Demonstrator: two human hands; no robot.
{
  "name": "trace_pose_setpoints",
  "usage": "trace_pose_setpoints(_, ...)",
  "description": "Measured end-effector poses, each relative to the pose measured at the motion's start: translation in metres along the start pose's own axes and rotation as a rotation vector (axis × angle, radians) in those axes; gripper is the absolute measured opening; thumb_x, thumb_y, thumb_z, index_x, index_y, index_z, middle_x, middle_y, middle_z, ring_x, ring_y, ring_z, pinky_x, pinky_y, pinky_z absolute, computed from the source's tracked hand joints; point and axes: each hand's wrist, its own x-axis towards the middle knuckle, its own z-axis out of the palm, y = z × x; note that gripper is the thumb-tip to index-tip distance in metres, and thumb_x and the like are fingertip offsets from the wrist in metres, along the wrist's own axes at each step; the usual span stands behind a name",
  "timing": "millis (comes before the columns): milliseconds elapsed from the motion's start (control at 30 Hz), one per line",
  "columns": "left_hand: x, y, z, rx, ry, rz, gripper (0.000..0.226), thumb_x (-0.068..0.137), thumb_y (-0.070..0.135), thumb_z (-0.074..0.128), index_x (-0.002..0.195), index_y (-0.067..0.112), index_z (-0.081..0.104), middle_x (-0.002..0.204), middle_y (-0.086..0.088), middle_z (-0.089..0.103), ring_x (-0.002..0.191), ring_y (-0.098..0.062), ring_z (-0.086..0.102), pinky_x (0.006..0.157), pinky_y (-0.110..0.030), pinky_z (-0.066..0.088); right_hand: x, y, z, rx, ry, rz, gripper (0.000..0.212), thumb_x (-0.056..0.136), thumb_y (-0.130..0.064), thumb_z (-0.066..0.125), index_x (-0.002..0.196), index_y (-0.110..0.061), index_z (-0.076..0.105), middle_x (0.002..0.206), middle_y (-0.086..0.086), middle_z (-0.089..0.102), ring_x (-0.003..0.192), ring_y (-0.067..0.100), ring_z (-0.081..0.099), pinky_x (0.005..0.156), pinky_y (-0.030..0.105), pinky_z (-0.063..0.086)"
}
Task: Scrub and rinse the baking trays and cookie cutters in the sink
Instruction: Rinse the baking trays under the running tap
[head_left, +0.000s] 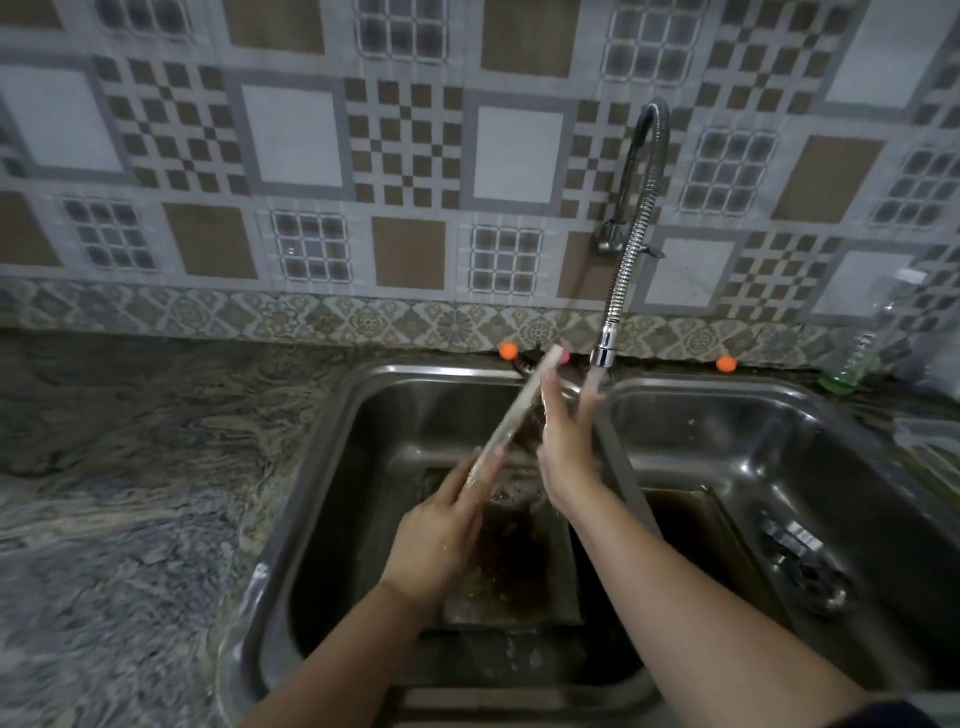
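Head view: a pale metal baking tray (511, 415), seen edge-on and blurred, stands tilted over the left basin of the sink (332, 426), long axis rising toward the faucet (631, 244). The left hand (441, 540) grips its lower end; the right hand (563, 441) lies straight-fingered against its dark face.

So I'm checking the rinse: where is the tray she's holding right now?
The tray is tilted on edge over the left sink basin, between the left hand and right hand, just left of the faucet.
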Motion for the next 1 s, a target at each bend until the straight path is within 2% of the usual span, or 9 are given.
trace_pose_setpoints(133, -0.002, -0.013, -0.01, -0.299, 0.203, -0.127, 0.058, 0.098, 0.009, 0.044, 0.15, 0.026, 0.026, 0.141, 0.002, 0.046, 0.124, 0.002, 0.048, 0.101, -0.005, 0.033, 0.0, 0.034, -0.009, -0.591, -0.207, 0.054, 0.053, 0.096, -0.057, 0.034, 0.147, -0.044, 0.026, 0.158, -0.001, 0.021, 0.145, 0.022, 0.021, 0.116, 0.042, 0.021)
trace_pose_setpoints(200, -0.002, -0.014, -0.012, -0.492, 0.277, -0.216, 0.055, 0.097, 0.003, 0.047, 0.147, 0.022, 0.033, 0.136, 0.011, 0.049, 0.124, 0.01, 0.044, 0.102, -0.008, 0.035, -0.003, 0.047, -0.024, -0.827, -0.265, 0.16, 0.052, 0.095, -0.059, 0.033, 0.145, -0.049, 0.025, 0.16, 0.003, 0.011, 0.147, 0.027, 0.012, 0.114, 0.048, 0.019)
trace_pose_setpoints(267, -0.001, -0.009, -0.013, -0.706, 0.312, -0.399, 0.052, 0.099, 0.01, 0.046, 0.146, 0.028, 0.032, 0.13, 0.019, 0.051, 0.119, 0.013, 0.047, 0.1, -0.012, 0.04, -0.002, 0.053, -0.038, -0.83, -0.307, 0.276, 0.054, 0.093, -0.059, 0.04, 0.144, -0.053, 0.022, 0.16, 0.001, 0.013, 0.145, 0.029, 0.017, 0.113, 0.049, 0.023)
trace_pose_setpoints(400, 0.004, -0.001, -0.006, -0.839, 0.274, -0.66, 0.046, 0.103, 0.017, 0.035, 0.147, 0.029, 0.03, 0.137, 0.003, 0.053, 0.125, -0.01, 0.05, 0.107, -0.041, 0.043, 0.0, 0.045, -0.06, -0.59, -0.359, 0.346, 0.067, 0.09, -0.04, 0.062, 0.145, -0.048, 0.025, 0.153, -0.003, 0.035, 0.137, 0.02, 0.036, 0.11, 0.045, 0.035)
trace_pose_setpoints(533, 0.006, 0.021, 0.013, -0.904, 0.072, -0.765, 0.046, 0.104, 0.023, 0.032, 0.149, 0.028, 0.025, 0.14, -0.002, 0.047, 0.127, -0.02, 0.048, 0.108, -0.042, 0.04, 0.01, 0.017, -0.089, -0.907, -0.347, 0.239, 0.077, 0.082, -0.031, 0.073, 0.147, -0.032, 0.032, 0.142, 0.002, 0.048, 0.126, 0.021, 0.049, 0.093, 0.03, 0.044)
trace_pose_setpoints(700, 0.019, 0.064, 0.054, -0.867, -0.132, -0.689, 0.047, 0.103, 0.028, 0.035, 0.148, 0.021, 0.027, 0.141, -0.006, 0.047, 0.127, -0.017, 0.046, 0.102, -0.027, 0.038, 0.027, -0.041, -0.13, -1.34, -0.297, 0.037, 0.085, 0.08, -0.035, 0.075, 0.149, -0.037, 0.025, 0.142, 0.003, 0.051, 0.128, 0.025, 0.05, 0.104, 0.037, 0.043)
trace_pose_setpoints(833, 0.042, 0.107, 0.086, -0.797, -0.27, -0.529, 0.047, 0.102, 0.035, 0.033, 0.148, 0.024, 0.029, 0.142, 0.0, 0.045, 0.134, -0.02, 0.041, 0.103, -0.023, 0.033, 0.036, -0.081, -0.166, -1.574, -0.293, -0.126, 0.083, 0.086, -0.033, 0.068, 0.15, -0.042, 0.015, 0.132, 0.009, 0.057, 0.116, 0.027, 0.056, 0.086, 0.039, 0.051)
trace_pose_setpoints(900, 0.054, 0.124, 0.105, -0.642, -0.331, -0.43, 0.052, 0.102, 0.039, 0.03, 0.151, 0.023, 0.021, 0.153, -0.001, 0.032, 0.142, -0.02, 0.028, 0.113, -0.029, 0.024, 0.044, -0.089, -0.191, -1.667, -0.256, -0.157, 0.084, 0.088, -0.033, 0.066, 0.15, -0.042, 0.012, 0.123, 0.012, 0.061, 0.107, 0.029, 0.06, 0.076, 0.038, 0.051)
trace_pose_setpoints(1000, 0.067, 0.141, 0.13, -0.358, -0.491, -0.411, 0.064, 0.1, 0.051, 0.021, 0.153, 0.021, 0.001, 0.161, -0.003, -0.007, 0.148, -0.02, -0.004, 0.12, -0.044, 0.01, 0.055, -0.087, -0.236, -1.663, -0.209, -0.123, 0.086, 0.087, -0.035, 0.067, 0.151, -0.042, 0.009, 0.124, 0.012, 0.061, 0.109, 0.031, 0.059, 0.08, 0.039, 0.053)
